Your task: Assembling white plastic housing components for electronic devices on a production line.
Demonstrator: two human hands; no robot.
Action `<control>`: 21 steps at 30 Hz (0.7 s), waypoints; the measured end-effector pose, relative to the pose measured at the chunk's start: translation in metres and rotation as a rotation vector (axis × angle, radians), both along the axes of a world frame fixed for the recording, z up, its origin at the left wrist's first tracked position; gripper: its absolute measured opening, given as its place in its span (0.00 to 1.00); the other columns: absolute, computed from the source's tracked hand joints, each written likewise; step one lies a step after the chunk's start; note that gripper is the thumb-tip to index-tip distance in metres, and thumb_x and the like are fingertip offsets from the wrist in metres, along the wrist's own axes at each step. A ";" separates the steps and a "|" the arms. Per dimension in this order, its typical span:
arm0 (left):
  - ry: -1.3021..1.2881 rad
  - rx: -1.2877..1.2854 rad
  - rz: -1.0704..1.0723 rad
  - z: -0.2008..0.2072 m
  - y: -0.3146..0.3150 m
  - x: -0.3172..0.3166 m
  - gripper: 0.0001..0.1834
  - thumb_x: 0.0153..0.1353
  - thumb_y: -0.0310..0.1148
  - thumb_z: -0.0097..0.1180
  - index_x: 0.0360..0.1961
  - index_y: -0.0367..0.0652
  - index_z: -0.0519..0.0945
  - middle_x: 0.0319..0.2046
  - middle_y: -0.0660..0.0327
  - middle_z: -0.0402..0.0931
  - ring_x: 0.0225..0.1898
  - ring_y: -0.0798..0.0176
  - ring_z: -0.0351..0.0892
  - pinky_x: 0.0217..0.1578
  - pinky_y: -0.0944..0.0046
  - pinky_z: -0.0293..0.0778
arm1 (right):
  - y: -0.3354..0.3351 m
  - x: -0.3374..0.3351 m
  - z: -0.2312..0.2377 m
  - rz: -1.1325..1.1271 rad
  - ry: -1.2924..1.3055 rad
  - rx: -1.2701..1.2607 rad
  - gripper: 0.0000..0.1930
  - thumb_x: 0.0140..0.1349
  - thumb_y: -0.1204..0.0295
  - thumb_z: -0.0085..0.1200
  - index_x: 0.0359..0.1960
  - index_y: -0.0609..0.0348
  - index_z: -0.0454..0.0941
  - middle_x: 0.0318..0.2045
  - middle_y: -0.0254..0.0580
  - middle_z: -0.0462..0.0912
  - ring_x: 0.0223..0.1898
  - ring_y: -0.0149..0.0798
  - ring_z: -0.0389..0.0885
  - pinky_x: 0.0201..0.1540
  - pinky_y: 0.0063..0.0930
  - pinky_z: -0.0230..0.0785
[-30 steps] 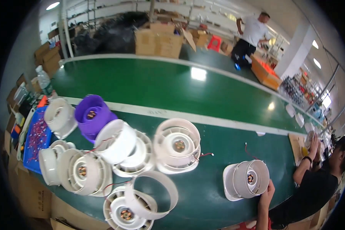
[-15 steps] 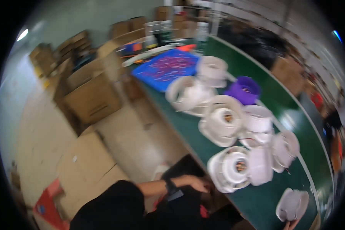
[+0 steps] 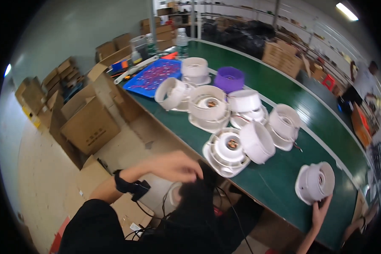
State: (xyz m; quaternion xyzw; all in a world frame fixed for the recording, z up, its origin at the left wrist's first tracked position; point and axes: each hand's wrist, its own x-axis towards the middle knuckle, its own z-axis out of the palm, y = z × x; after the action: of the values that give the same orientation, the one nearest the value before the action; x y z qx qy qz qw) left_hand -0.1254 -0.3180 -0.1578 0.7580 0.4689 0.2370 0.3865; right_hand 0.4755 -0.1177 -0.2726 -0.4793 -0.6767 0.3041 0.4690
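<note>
At the near right of the green table point(image 3: 266, 182), my right hand point(image 3: 321, 208) grips the lower edge of a white plastic housing point(image 3: 319, 183), a round drum on a flat base tilted onto its side. My left hand point(image 3: 177, 166) is over my lap, off the table's front edge. It is blurred by motion, its fingers loosely bent and apart, with nothing visible in them. Nearest to it on the table is another white housing point(image 3: 226, 158) with coloured parts in its centre. A loose white ring point(image 3: 257, 142) leans against that one.
Several more white housings point(image 3: 207, 103) stand along the table beside a purple round part point(image 3: 229, 79). A blue tray point(image 3: 150, 80) holds many small red pieces. Cardboard boxes point(image 3: 91, 127) stand on the floor at left. Cables point(image 3: 235, 211) hang by my lap. Another person point(image 3: 362, 82) is at far right.
My left hand has lifted up and to the left, away from the table edge. My view has turned right, and the housing at my right hand now shows its round opening.
</note>
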 end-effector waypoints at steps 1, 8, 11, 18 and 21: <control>0.011 0.039 0.046 0.014 0.009 0.004 0.18 0.61 0.35 0.59 0.50 0.41 0.79 0.41 0.55 0.83 0.42 0.59 0.84 0.41 0.61 0.78 | -0.007 -0.009 0.010 0.011 -0.027 0.000 0.42 0.57 0.83 0.53 0.74 0.61 0.47 0.67 0.46 0.61 0.65 0.41 0.62 0.66 0.31 0.53; 0.278 0.427 0.432 -0.028 0.060 0.076 0.56 0.45 0.47 0.74 0.72 0.46 0.56 0.72 0.46 0.49 0.73 0.44 0.50 0.68 0.49 0.57 | -0.036 -0.040 0.053 0.026 -0.147 0.003 0.50 0.52 0.75 0.61 0.74 0.63 0.42 0.67 0.51 0.60 0.68 0.45 0.60 0.70 0.36 0.51; 0.263 0.437 0.483 -0.030 0.069 0.085 0.54 0.42 0.47 0.75 0.70 0.46 0.61 0.71 0.46 0.53 0.72 0.43 0.53 0.67 0.49 0.58 | -0.034 -0.047 0.054 -0.034 -0.240 0.052 0.52 0.47 0.72 0.67 0.72 0.66 0.48 0.68 0.53 0.61 0.69 0.45 0.61 0.71 0.35 0.51; 0.416 0.554 0.579 -0.008 0.075 0.118 0.47 0.45 0.35 0.72 0.68 0.43 0.63 0.69 0.44 0.54 0.68 0.37 0.58 0.64 0.46 0.62 | -0.030 -0.053 0.068 0.006 -0.139 0.087 0.54 0.46 0.69 0.70 0.73 0.63 0.47 0.67 0.56 0.64 0.69 0.50 0.63 0.71 0.38 0.53; 0.366 0.600 0.450 0.017 0.053 0.136 0.43 0.47 0.29 0.69 0.66 0.42 0.64 0.67 0.44 0.57 0.67 0.37 0.59 0.64 0.46 0.63 | -0.034 -0.054 0.070 -0.018 -0.143 0.073 0.56 0.46 0.69 0.71 0.74 0.62 0.45 0.67 0.56 0.64 0.69 0.49 0.63 0.71 0.39 0.52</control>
State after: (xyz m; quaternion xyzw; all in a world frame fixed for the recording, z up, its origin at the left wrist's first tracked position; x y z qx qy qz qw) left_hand 0.0109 -0.2646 -0.1403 0.7453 0.5939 0.3029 -0.0029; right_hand 0.4220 -0.1515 -0.2021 -0.4886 -0.7148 0.2401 0.4391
